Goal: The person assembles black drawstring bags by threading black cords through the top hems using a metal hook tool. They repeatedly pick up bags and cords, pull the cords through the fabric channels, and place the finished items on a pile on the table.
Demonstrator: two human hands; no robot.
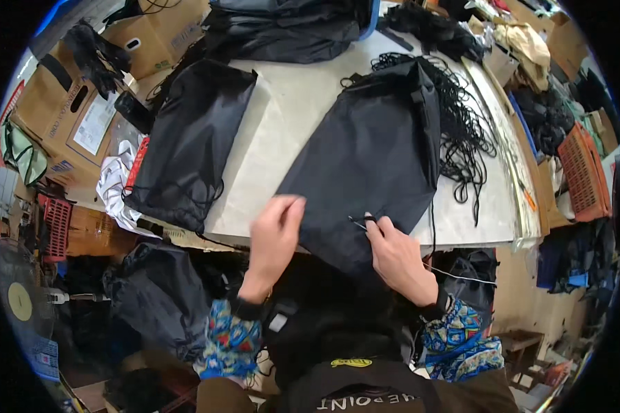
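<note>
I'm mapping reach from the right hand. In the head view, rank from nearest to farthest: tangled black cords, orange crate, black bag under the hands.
From the right hand:
1. Black bag, touching it.
2. Tangled black cords, right of the bag.
3. Orange crate, far right.

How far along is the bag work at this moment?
Seemingly done: a stack of black bags at table left. In hand: the left hand holds the black bag while the right hand pinches a thin tool at its edge. Left: loose black cords beside it.

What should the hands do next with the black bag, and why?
Probably draw the thin tool along through the hem of the black bag: the right hand pinches it at the bag's near edge while the left hand holds the fabric flat.
</note>
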